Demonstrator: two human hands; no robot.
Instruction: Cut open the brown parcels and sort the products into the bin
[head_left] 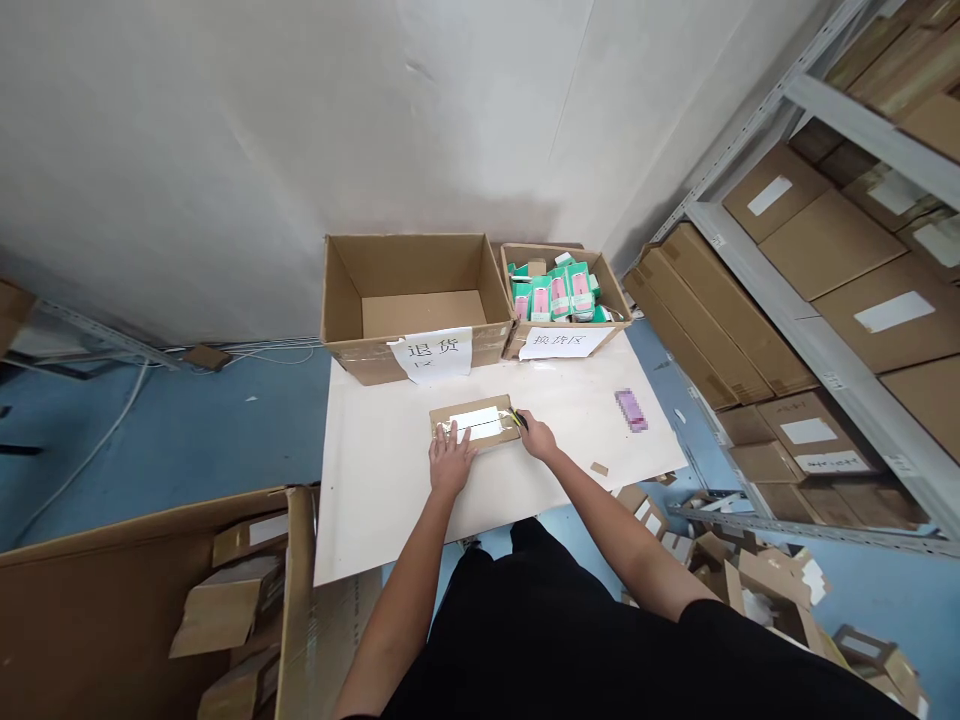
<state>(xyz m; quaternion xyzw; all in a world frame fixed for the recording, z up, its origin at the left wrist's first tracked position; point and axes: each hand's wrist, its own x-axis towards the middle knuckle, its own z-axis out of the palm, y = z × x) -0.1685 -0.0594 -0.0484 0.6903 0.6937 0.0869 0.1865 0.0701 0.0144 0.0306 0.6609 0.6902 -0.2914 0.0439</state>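
Note:
A small flat cardboard parcel (pixel 475 422) with a white label lies on the pale board (pixel 375 480) in front of me. My left hand (pixel 451 459) rests flat on the parcel's left end, fingers spread. My right hand (pixel 537 436) is closed around a small yellow-and-black tool (pixel 518 418), likely a cutter, whose tip touches the parcel's right end.
Behind the parcel stand an empty open carton (pixel 416 300) and a smaller carton of green-and-pink packs (pixel 562 295), both with paper signs. A small purple item (pixel 631 409) lies to the right. A big box of parcels (pixel 225 600) sits at left, shelving with cartons (pixel 825 300) at right.

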